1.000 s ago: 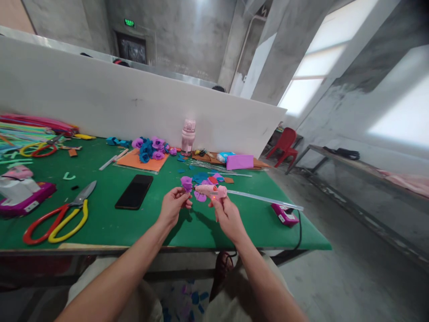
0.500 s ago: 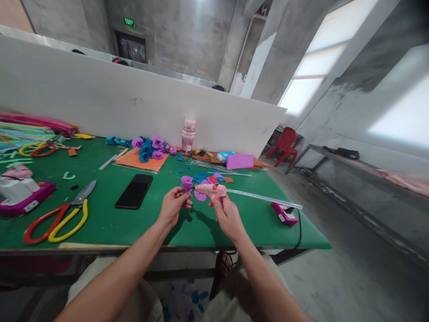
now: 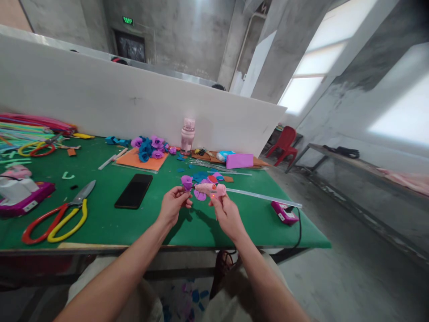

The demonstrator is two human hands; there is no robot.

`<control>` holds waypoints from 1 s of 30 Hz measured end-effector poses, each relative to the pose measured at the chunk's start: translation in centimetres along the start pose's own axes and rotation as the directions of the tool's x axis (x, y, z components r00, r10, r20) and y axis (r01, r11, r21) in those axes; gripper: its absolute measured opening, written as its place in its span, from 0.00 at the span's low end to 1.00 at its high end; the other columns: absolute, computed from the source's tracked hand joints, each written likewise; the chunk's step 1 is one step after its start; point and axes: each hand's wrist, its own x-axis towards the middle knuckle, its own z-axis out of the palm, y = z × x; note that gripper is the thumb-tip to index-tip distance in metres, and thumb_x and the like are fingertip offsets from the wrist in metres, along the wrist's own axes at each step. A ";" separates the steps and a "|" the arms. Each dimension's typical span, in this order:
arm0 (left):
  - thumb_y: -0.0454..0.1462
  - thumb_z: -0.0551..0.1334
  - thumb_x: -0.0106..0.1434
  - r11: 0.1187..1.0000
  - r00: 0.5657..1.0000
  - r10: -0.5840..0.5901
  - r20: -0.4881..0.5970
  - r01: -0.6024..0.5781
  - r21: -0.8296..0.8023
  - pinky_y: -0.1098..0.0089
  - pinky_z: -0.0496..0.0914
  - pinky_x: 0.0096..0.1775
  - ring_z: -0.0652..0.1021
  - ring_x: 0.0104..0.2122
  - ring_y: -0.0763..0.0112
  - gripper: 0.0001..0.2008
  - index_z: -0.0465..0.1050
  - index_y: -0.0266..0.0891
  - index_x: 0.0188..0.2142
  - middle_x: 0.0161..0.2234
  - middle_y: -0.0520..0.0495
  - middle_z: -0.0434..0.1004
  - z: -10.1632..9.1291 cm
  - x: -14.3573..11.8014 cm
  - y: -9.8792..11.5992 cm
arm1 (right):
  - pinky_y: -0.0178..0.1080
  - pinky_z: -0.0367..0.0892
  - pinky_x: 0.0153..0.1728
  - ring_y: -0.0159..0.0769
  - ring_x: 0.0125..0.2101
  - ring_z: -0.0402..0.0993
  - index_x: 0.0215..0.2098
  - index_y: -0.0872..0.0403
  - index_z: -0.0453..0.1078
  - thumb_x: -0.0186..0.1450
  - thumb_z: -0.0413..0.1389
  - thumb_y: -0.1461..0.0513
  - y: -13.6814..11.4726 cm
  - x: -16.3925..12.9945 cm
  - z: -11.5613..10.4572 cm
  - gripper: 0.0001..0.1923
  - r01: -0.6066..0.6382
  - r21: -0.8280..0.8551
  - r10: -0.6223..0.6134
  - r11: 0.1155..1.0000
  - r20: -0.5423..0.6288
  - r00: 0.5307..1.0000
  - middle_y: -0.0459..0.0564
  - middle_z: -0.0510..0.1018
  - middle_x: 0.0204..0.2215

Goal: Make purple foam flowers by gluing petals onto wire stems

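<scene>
In the head view, my left hand (image 3: 174,204) pinches a small purple paper flower (image 3: 187,182) from below, its bloom facing up. My right hand (image 3: 228,214) is closed round the handle of a pink hot glue gun (image 3: 211,190), which shows a small red light. The gun's nozzle points left and sits at the side of the flower's base; whether it touches I cannot tell. From its back a long clear glue stick (image 3: 264,197) sticks out to the right. Purple and blue paper petals (image 3: 200,195) lie on the green table behind the gun.
Left of my hands are a black phone (image 3: 134,191) and large red-and-yellow scissors (image 3: 69,210). Finished paper flowers (image 3: 147,148) rest on orange sheets, near a pink bottle (image 3: 187,136). Purple power strips (image 3: 284,213) stand at both sides. A white partition (image 3: 134,98) closes the back.
Hardly anything differs. Both hands keep the flower and glue gun in the same place, and the camera view has shifted very slightly.
</scene>
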 end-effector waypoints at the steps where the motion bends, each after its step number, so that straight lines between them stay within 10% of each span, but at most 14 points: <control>1: 0.37 0.67 0.47 1.000 1.000 0.001 0.002 -0.001 0.001 0.76 0.68 0.20 0.72 0.18 0.78 0.15 0.66 0.34 0.32 0.23 0.51 0.73 0.0 0.0 0.0 | 0.34 0.61 0.26 0.36 0.26 0.71 0.32 0.55 0.65 0.66 0.42 0.56 0.0 0.0 0.0 0.15 -0.001 -0.002 0.001 1.000 0.001 1.000 0.49 0.71 0.21; 30: 0.37 0.67 0.46 1.000 1.000 -0.002 0.014 0.002 -0.005 0.76 0.68 0.21 0.72 0.18 0.78 0.15 0.66 0.34 0.32 0.23 0.51 0.74 0.0 0.1 0.0 | 0.33 0.61 0.26 0.35 0.26 0.71 0.34 0.56 0.65 0.66 0.42 0.56 0.1 -0.1 0.0 0.15 0.010 -0.006 -0.010 1.000 -0.013 1.000 0.50 0.73 0.24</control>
